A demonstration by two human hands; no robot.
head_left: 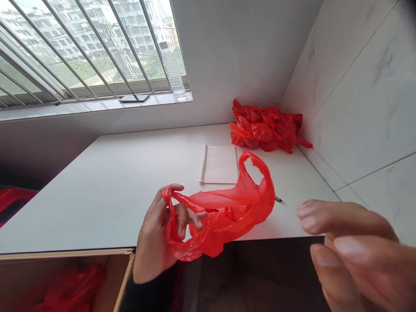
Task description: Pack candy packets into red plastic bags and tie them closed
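A thin red plastic bag (221,232) hangs just past the white table's front edge, its mouth spread wide. My left hand (157,229) holds it by one handle loop, with fingers reaching through the loop into the opening. The bag's other handle stands up on the right, with nothing in it. Inside the bag, some small red thing with yellow marks shows partly; I cannot tell what it is. Apart from the bag, at the far right, my right hand (360,251) is close to the camera with bent, parted fingers and nothing visible in them.
On the white table (107,186) lie an open notepad (221,164) and a small dark object (278,199). Crumpled red bags (266,128) are heaped in the back corner. A cardboard box (121,281) holds red plastic. A bottle (173,76) and phone (134,99) rest on the sill.
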